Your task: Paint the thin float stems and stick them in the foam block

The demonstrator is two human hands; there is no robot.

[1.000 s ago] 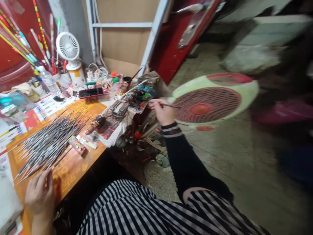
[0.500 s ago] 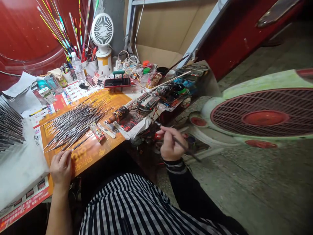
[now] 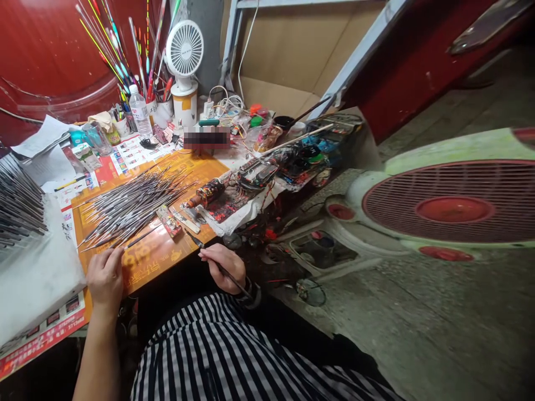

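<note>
My left hand [image 3: 104, 275] rests at the front of the orange board [image 3: 156, 256], its fingers closed in a pinch on one end of a slim dark fishing float [image 3: 143, 236]. Beyond it lies a heap of similar slender floats [image 3: 129, 209], grey and brown with pointed ends. My right hand [image 3: 225, 267] grips a dark paintbrush [image 3: 196, 240] just off the board's right front edge, with the bristle end pointing up and left. Close to that tip is a paint-spotted block [image 3: 169, 221], and flat strips [image 3: 186, 221] lie beside it.
A paint-crusted palette area [image 3: 223, 209] with jars occupies the right side. A white foam block [image 3: 42, 278] holding rows of dark floats stands at left. Behind are a water bottle [image 3: 140, 114] and small white fan [image 3: 184, 50]. A large green-and-red fan [image 3: 451, 203] stands at right.
My right hand has swung left with the paintbrush, from beside the palette to the board's front edge. My left hand has stayed nearly in place, and the view has shifted slightly.
</note>
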